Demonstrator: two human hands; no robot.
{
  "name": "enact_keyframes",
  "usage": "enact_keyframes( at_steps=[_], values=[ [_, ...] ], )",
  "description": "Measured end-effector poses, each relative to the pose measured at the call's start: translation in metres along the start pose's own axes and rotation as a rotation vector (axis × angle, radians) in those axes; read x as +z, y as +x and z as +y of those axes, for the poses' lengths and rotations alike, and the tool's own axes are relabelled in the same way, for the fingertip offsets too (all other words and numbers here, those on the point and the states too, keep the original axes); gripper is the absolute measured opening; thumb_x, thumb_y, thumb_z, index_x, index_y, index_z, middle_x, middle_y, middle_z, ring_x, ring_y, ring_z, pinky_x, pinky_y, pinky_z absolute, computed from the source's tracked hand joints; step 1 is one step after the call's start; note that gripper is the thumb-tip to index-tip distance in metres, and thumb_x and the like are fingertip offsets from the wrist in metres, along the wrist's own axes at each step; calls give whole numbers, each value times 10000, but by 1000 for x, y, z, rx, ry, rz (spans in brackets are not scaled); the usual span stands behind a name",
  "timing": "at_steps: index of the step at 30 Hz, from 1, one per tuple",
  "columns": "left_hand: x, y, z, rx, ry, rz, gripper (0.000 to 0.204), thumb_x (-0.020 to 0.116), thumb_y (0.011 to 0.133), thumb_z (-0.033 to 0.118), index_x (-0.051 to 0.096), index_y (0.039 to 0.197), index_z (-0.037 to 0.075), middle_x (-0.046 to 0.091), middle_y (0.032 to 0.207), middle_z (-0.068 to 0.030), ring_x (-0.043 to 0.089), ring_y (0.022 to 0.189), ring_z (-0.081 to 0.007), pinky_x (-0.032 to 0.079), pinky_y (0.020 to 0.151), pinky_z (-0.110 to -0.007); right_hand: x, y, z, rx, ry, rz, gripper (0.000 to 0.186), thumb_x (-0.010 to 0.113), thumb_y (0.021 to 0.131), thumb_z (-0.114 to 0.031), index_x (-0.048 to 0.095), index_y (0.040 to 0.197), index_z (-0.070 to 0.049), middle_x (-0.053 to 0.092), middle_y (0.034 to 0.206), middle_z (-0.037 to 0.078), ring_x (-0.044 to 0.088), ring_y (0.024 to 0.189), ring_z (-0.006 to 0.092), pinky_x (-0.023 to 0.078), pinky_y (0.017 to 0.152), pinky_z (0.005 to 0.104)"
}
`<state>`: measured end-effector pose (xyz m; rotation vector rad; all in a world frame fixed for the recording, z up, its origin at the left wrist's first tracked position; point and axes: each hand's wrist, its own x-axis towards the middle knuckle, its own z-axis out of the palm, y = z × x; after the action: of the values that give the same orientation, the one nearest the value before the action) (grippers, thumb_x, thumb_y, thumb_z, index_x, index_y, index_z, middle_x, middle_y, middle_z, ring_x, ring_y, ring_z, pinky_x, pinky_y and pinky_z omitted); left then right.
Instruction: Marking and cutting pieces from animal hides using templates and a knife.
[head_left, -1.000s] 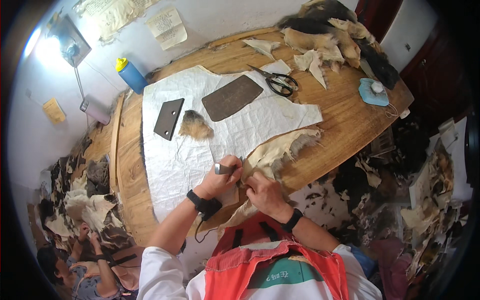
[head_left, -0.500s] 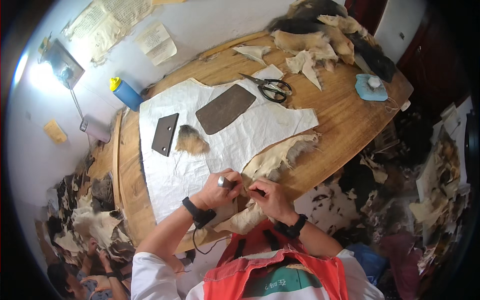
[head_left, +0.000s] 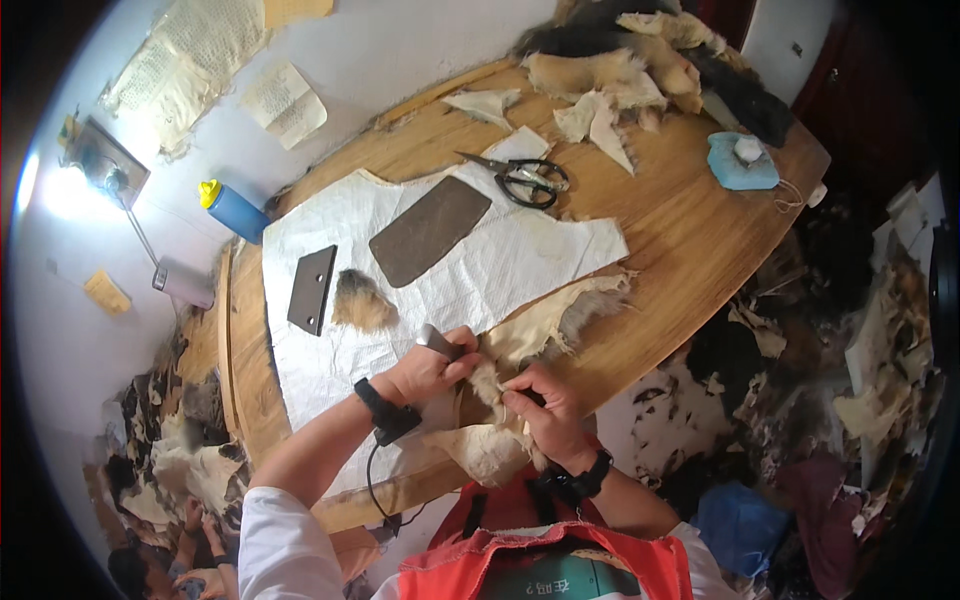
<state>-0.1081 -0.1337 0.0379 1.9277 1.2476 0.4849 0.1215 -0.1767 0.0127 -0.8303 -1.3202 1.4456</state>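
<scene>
A strip of fur pelt (head_left: 545,315), pale hide side up with grey-brown fur at its edge, lies along the near edge of the table and runs down between my hands. My left hand (head_left: 430,368) is closed around a tool with a smooth grey, metal-looking end (head_left: 437,342), its fingertips against the pelt. My right hand (head_left: 548,410) pinches the pelt's edge, and a small dark object shows in its grip; its kind is hidden. Below them hangs a pale flap of hide (head_left: 485,452). A white garment-shaped pattern sheet (head_left: 340,215) lies beneath my left hand.
On the sheet rest a brown rounded board (head_left: 430,232), a dark plate with two holes (head_left: 312,290), a fur scrap (head_left: 362,302) and black-handled scissors (head_left: 530,183). A blue bottle (head_left: 235,210) stands by the wall. Pelts (head_left: 610,75) are heaped at the back. Another person sits lower left.
My right hand has moved away from the left, toward my body, widening the gap and showing more of the pelt between them. The grey tool has tilted. The whole view has shifted slightly.
</scene>
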Motion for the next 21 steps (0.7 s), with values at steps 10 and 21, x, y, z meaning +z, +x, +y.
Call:
enact_keyframes(
  at_steps=[10,21],
  values=[
    [14,-60,84,-191,-600,320,153,552,967,168,580,875,51,531,676,7,538,628,-128,410,540,-322,-28,-9,-80,-253,-451,-59,475,811,828,-322,651,1172,-37,654,971,87,651,868,222,523,833,352],
    [66,-15,157,-264,247,255,590,628,886,413,503,1357,80,687,855,-194,665,730,-413,512,628,-497,-37,60,-98,101,-67,-364,206,757,887,-122,731,1055,-5,717,878,52,625,809,72,517,776,257]
  ],
)
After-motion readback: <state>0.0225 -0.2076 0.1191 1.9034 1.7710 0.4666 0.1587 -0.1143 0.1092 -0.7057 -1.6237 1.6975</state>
